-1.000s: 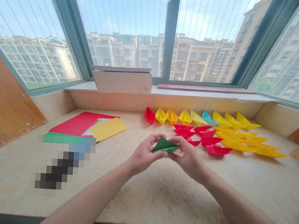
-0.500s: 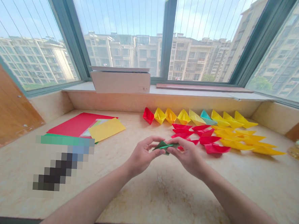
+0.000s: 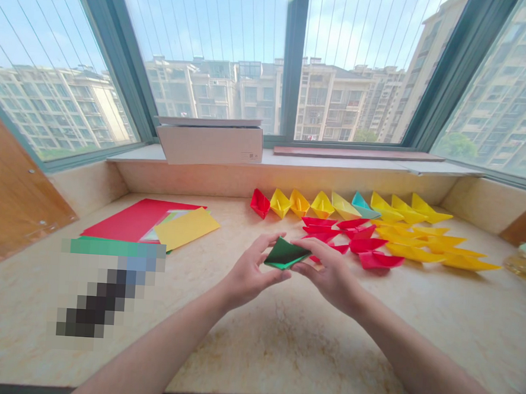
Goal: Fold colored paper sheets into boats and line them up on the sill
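Observation:
A folded piece of green paper (image 3: 287, 255) is held up above the counter between both hands, its pocket spread open toward me. My left hand (image 3: 255, 268) grips its left side, thumb along the lower edge and fingers behind. On the other side my right hand (image 3: 325, 269) pinches the right end between thumb and fingers. Just beyond the right hand lie red paper boats (image 3: 369, 245), partly hidden by it. Yellow paper boats (image 3: 429, 249) sit farther right, and a row of mixed boats, with a blue one (image 3: 364, 207), stands behind.
At the left lie red paper sheets (image 3: 130, 218) and a yellow sheet (image 3: 187, 228). A blurred-out patch (image 3: 106, 288) covers something nearer me. On the window ledge stands a white box (image 3: 212, 145). A clear container (image 3: 524, 266) with yellowish contents is at the right edge.
The green paper was nearly flat and closed between my fingers; now it is spread into an open pocket facing me. Both hands stay in about the same place.

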`<action>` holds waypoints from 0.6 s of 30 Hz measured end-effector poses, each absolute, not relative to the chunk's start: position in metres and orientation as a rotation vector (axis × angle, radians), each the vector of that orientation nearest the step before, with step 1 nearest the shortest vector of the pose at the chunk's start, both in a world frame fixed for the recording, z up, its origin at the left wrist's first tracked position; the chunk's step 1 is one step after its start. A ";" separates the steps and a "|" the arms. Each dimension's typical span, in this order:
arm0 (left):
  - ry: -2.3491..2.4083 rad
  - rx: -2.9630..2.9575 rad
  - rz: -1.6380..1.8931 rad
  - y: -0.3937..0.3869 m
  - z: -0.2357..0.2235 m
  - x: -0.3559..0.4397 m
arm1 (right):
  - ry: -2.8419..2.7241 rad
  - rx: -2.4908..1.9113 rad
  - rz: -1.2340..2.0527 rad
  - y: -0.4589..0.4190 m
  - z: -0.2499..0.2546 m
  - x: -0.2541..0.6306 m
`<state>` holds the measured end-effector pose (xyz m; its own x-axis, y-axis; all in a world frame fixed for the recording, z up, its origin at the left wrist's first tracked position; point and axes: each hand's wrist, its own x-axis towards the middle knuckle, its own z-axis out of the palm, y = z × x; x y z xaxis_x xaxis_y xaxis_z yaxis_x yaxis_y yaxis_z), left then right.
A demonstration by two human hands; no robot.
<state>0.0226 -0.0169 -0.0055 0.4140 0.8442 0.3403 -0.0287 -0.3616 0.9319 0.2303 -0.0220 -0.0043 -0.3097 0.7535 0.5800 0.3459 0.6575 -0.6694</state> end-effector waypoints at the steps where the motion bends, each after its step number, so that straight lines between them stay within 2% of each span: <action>1: 0.711 1.692 1.101 -0.017 -0.006 0.023 | -1.915 -0.849 0.509 -0.022 -0.004 0.230; 5: 0.687 1.765 1.109 -0.017 -0.007 0.022 | -1.947 -0.760 0.468 -0.025 0.001 0.231; 9: 0.632 2.102 1.250 -0.016 -0.008 0.021 | -1.998 -0.707 0.462 -0.030 0.006 0.232; 13: 0.539 2.387 1.203 -0.015 -0.012 0.022 | -2.027 -0.787 0.257 -0.026 -0.001 0.232; 18: 0.571 2.413 1.160 -0.015 -0.018 0.024 | -2.116 -0.834 0.014 -0.024 -0.006 0.235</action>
<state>0.0239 -0.0151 -0.0178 0.5718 0.5196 0.6349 0.1861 -0.8358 0.5164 0.2352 -0.0243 -0.0063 -0.4259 0.5664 0.7056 0.5571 0.7786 -0.2888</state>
